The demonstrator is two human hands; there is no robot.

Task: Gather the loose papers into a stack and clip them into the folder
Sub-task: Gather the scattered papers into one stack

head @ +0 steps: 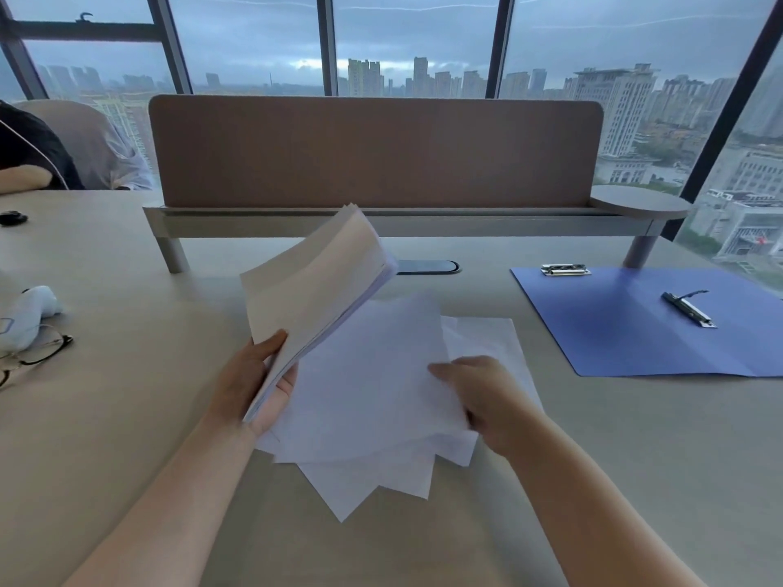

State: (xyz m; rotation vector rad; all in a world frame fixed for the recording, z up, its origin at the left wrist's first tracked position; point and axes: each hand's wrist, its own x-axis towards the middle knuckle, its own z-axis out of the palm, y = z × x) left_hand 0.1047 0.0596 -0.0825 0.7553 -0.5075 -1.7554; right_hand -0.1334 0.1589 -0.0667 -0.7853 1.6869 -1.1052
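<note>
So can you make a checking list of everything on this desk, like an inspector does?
Surface: pale desk, papers spread in the middle.
Job's things: gathered stack raised and tilted; loose sheets fanned flat; open blue folder lying right, its clips holding nothing.
Clutter: glasses and a white object at left.
Grippers: left hand grips the stack; right hand pinches a loose sheet.
Cables: nothing seen; a dark desk slot.
Surroundings: brown divider, city windows.

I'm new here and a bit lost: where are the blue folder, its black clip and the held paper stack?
blue folder point(627, 332), head view, bare left half.
black clip point(688, 309), head view, bar's middle.
paper stack point(313, 290), head view, top sheet.
</note>
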